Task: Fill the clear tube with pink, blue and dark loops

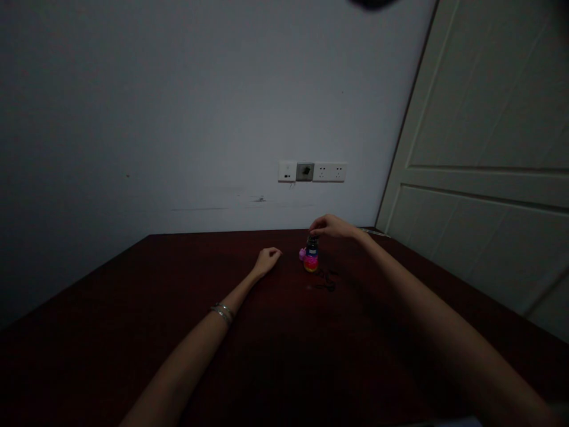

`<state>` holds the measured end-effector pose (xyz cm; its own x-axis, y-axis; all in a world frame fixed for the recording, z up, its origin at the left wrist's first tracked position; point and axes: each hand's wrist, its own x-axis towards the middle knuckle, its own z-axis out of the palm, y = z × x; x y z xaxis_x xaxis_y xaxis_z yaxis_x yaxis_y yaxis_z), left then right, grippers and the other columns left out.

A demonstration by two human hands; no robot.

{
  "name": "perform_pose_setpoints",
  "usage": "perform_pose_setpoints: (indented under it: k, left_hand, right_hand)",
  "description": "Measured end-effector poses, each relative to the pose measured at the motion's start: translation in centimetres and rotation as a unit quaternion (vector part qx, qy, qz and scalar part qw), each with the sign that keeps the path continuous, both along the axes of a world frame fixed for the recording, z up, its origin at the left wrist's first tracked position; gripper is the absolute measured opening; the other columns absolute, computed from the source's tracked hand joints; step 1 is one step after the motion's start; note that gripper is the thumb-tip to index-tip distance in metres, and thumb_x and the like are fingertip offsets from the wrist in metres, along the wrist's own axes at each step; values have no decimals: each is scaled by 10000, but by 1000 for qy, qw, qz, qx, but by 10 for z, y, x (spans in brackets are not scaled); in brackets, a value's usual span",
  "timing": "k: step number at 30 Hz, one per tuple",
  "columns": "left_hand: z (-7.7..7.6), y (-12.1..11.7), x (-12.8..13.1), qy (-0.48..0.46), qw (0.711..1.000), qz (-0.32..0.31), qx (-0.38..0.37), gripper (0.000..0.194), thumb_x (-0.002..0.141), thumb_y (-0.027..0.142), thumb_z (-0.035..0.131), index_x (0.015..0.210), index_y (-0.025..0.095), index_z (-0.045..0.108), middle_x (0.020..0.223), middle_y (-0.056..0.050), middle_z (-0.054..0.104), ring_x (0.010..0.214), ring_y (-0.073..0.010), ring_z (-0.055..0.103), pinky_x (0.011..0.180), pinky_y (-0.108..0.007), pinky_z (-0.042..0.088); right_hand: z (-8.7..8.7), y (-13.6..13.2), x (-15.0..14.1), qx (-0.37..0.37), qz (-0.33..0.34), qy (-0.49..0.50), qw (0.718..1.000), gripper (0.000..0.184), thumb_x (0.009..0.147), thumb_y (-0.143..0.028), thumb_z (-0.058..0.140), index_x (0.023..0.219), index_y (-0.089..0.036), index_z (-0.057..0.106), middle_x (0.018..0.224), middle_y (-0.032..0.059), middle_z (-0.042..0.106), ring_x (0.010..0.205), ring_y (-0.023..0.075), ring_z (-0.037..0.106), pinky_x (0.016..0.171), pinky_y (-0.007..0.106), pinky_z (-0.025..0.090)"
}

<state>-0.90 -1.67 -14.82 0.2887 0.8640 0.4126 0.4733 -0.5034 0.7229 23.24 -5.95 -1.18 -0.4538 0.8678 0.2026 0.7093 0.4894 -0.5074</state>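
A small clear jar [312, 255] stands upright on the dark red table, with dark contents above and bands of blue, pink, red and yellow lower down. Above its mouth, my right hand [331, 226] has its fingertips pinched together at the rim. Whatever they grip there is too small and dark to make out. My left hand [268, 260] lies on the table left of the jar, fingers curled in, with no object showing in them. Touching or just behind the jar's left side is a pink-purple lump [302, 254]. Several thin dark loops [328, 281] lie in front of the jar to the right.
The dark red table [249, 356] reaches back to a pale wall [200, 118] with a row of sockets [329, 172]. A white panelled door [484, 178] stands along the right side. A thin pale strip [376, 232] lies at the back right corner.
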Motion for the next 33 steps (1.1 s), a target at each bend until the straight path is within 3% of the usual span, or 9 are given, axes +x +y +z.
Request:
perform_pose_setpoints:
  k: [6, 9, 11, 15, 18, 20, 27, 33]
  left_hand:
    - [2, -2, 0, -2, 1000, 4, -3, 268, 753, 237, 437, 811, 111, 666, 858, -71, 665, 820, -168, 592, 755, -257, 429]
    - [3, -2, 1, -5, 1000, 12, 7, 250, 744, 228, 450, 793, 114, 667, 840, -65, 666, 805, -158, 591, 738, -242, 424]
    - [2, -4, 1, -5, 999, 27, 26, 240, 740, 231, 460, 780, 117, 667, 798, -56, 665, 759, -148, 588, 705, -232, 420]
    - [-1, -10, 1, 33, 993, 55, 96, 261, 759, 307, 472, 748, 134, 668, 687, -31, 640, 631, -120, 554, 612, -211, 391]
    - [2, -22, 4, 85, 987, 24, 135, 293, 772, 360, 471, 727, 145, 665, 651, -22, 620, 582, -102, 523, 579, -201, 365]
    - [6, -32, 10, 119, 982, -13, 144, 295, 772, 375, 479, 735, 151, 667, 665, -23, 621, 588, -99, 519, 567, -196, 352]
    - [22, -70, 42, 244, 942, -195, 122, 270, 736, 413, 534, 834, 207, 679, 711, -14, 635, 622, -120, 546, 556, -199, 343]
    - [17, -78, 56, 246, 940, -220, 87, 202, 726, 326, 560, 873, 256, 678, 774, -8, 658, 693, -147, 581, 583, -203, 367]
  right_hand:
    - [3, -8, 1, 26, -25, 45, 998, 317, 718, -377, 545, 819, -102, 667, 789, 85, 674, 718, 172, 590, 658, 271, 442]
    - [-6, -12, 13, 58, -60, 81, 993, 335, 731, -393, 523, 834, -104, 659, 810, 80, 669, 740, 175, 585, 676, 276, 441]
    - [-23, -14, 25, 59, -83, 105, 989, 344, 732, -397, 518, 845, -102, 654, 831, 83, 667, 760, 181, 585, 695, 283, 442]
    - [-75, -18, 51, 17, -125, 106, 986, 280, 702, -344, 548, 826, -117, 658, 837, 80, 667, 783, 189, 592, 714, 283, 444]
    - [-108, -25, 59, -37, -154, 94, 983, 267, 679, -305, 565, 856, -126, 655, 839, 73, 666, 747, 178, 592, 674, 274, 449]
    - [-119, -30, 59, -71, -164, 89, 980, 293, 687, -308, 559, 906, -133, 643, 821, 61, 664, 704, 165, 585, 635, 269, 445]
    - [-120, -36, 52, -106, -92, 43, 989, 306, 709, -258, 517, 958, -114, 622, 852, 63, 644, 748, 157, 564, 656, 256, 431]
    - [-123, -41, 50, -125, -48, 43, 990, 346, 667, -214, 537, 993, -118, 605, 870, 55, 617, 777, 159, 553, 699, 272, 430]
